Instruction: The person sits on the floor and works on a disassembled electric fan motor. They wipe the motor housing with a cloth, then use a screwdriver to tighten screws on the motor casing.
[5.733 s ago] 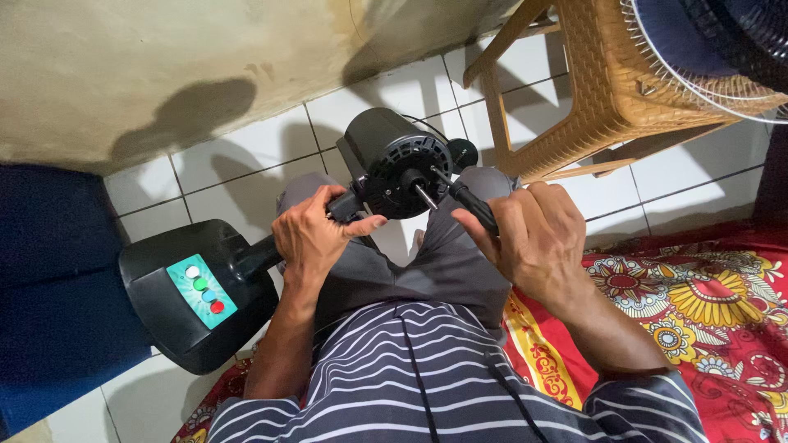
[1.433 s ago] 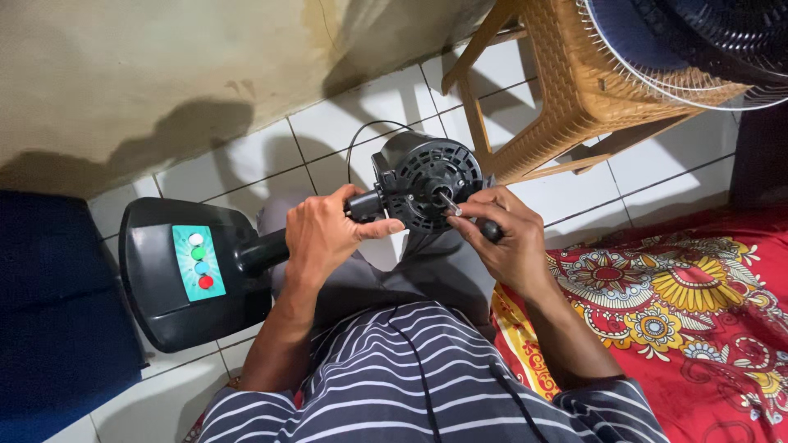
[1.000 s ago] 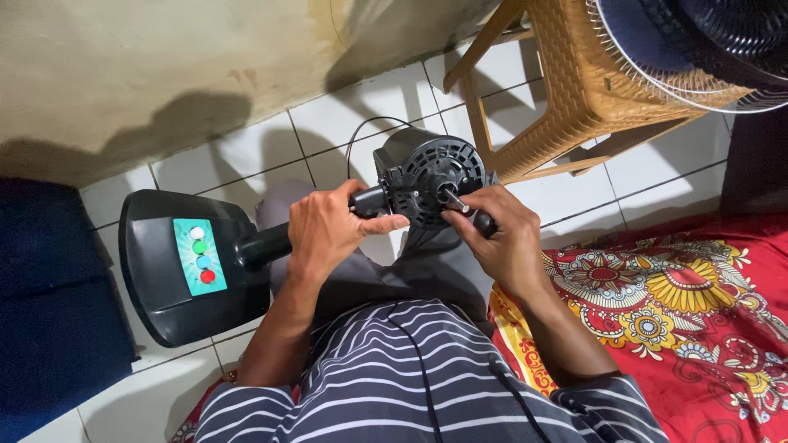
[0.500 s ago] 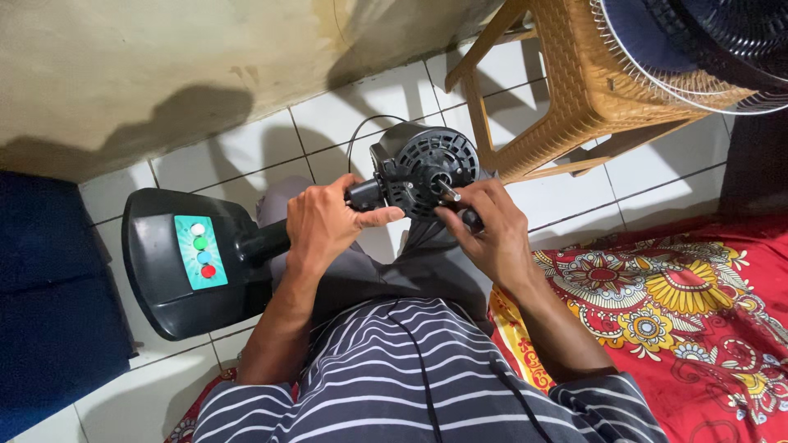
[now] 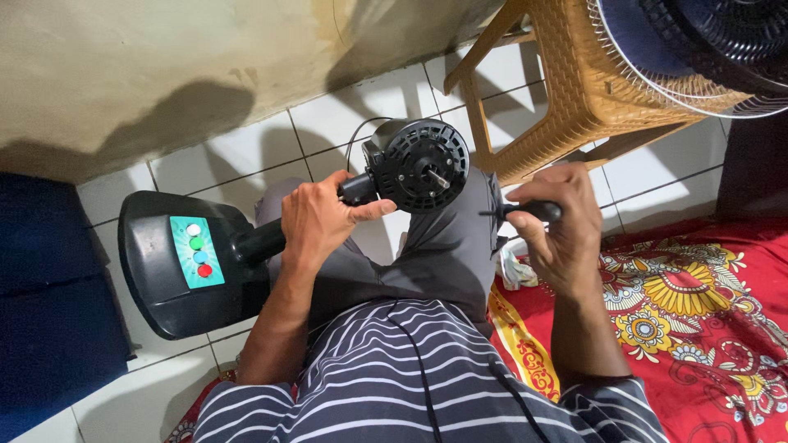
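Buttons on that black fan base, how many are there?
4, in a row down the teal panel of the fan base: white button on top, then green button, blue button, and red button.

Upper right, a woven tan plastic stool (image 5: 574,90) stands on white floor tiles (image 5: 238,156), a round wire fan grille (image 5: 698,57) resting on top; lower right spreads a red floral mat (image 5: 698,312); far left, dark blue cushions (image 5: 41,312).

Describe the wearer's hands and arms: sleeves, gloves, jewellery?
Both are bare: no gloves, rings or watch show on the left hand or right hand. Forearms are uncovered. Short sleeves of a dark shirt with thin white horizontal stripes end near the elbows.
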